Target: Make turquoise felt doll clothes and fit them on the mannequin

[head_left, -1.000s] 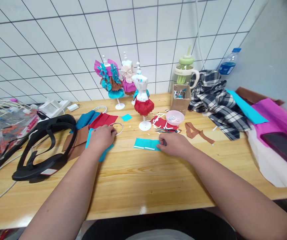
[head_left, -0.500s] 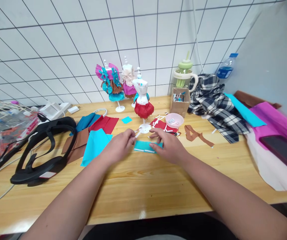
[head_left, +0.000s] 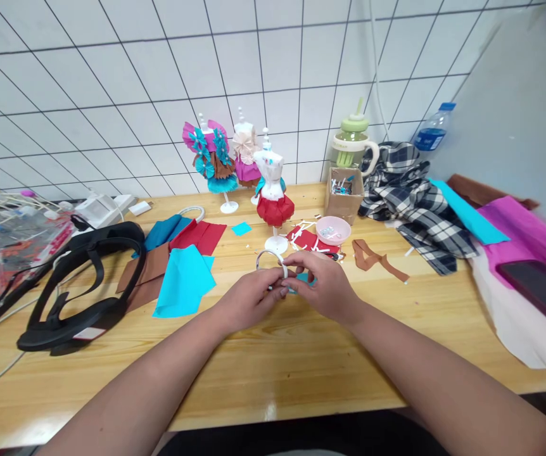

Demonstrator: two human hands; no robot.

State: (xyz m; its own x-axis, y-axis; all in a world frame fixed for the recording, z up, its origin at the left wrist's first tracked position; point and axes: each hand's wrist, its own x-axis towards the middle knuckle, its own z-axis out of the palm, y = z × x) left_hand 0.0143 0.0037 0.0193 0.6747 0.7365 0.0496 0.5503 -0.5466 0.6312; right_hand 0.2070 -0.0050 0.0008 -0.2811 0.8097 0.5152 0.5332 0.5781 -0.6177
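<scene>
From my remote seat I see the left hand (head_left: 261, 294) grasping a white tape roll (head_left: 284, 271) over a partly hidden blue strip (head_left: 304, 277). The right hand (head_left: 324, 283) meets the roll's three o'clock side; fingers overlap, so I can't tell whether it pinches. A red-skirted dress form (head_left: 272, 188) stands at twelve, a blue sheet (head_left: 182, 284) lies at nine.

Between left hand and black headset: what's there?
Head view: the turquoise sheet lies nearer the left hand, the brown paper nearer the black headset.
</scene>
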